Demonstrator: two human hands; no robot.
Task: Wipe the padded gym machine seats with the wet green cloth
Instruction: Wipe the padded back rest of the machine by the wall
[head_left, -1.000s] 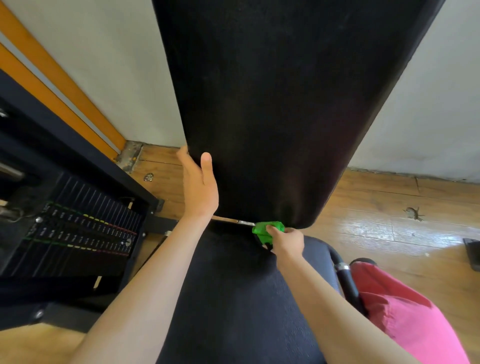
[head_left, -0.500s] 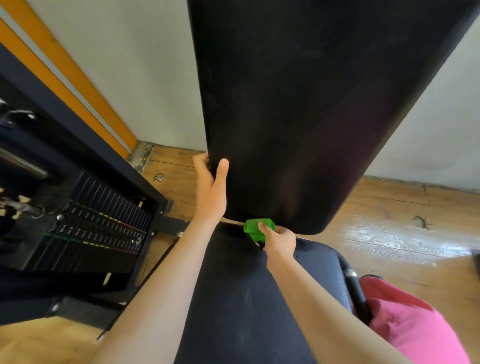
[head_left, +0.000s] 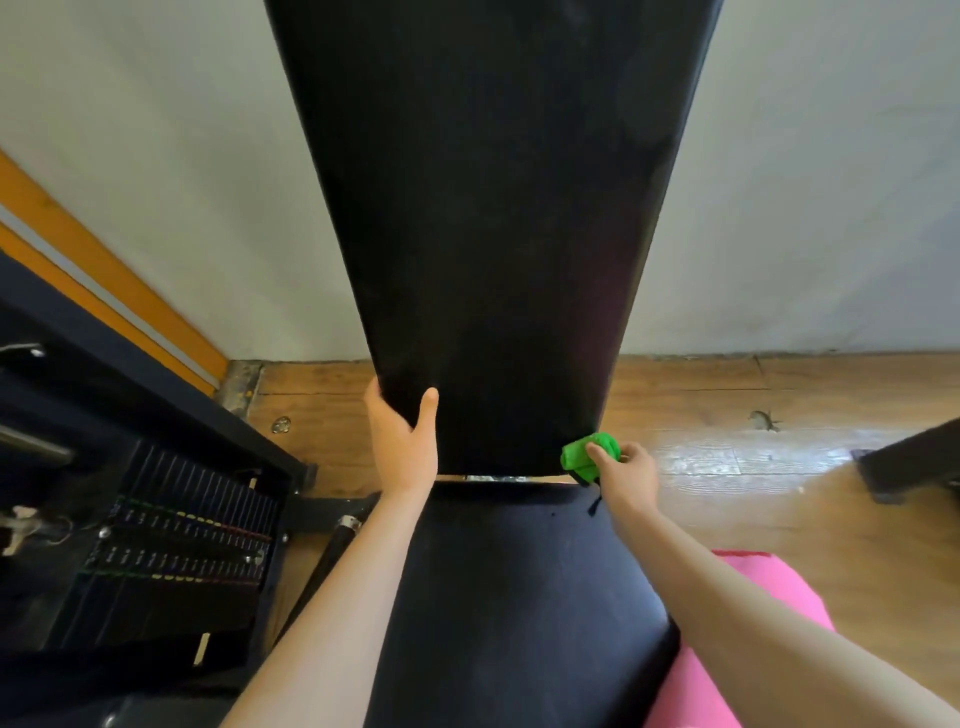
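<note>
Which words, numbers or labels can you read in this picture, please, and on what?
Nothing here can be read.
On the black weight stack at the left: rows of small green, yellow and red marks, too small and blurred to read.
On the black padded backrest, the black padded seat and the bright green cloth: no text.

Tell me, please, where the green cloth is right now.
In the head view, the green cloth is bunched in the right hand, against the lower right corner of the upright back pad, just above the seat pad.
</note>
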